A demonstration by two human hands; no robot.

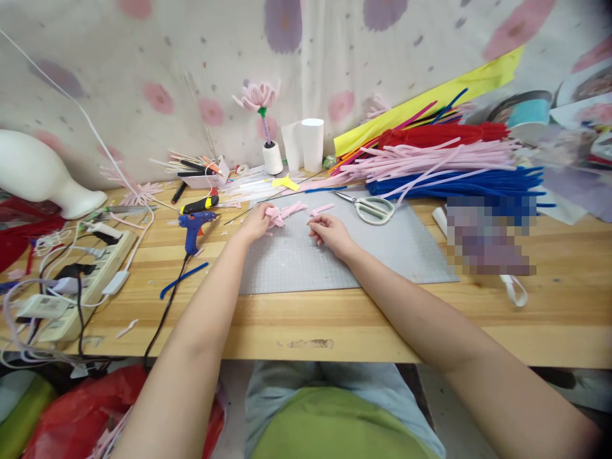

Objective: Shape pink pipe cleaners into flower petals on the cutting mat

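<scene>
Holding pink pipe cleaner bundle (285,213) in my L hand (258,222) fingers, over far L of gray mat (392,255); R hand (331,234) fingers curled nr loose pink piece (322,209), can't tell if gripping anything.

Hands (255,223) over grey mat (401,255), pink strips (292,210), scissors (358,202)

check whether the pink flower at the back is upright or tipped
Upright, slightly slanted: its stem rises from the white holder with the pink bloom on top.

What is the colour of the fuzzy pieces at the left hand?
Pale pink; the fuzzy pieces show best in the head view.
</scene>
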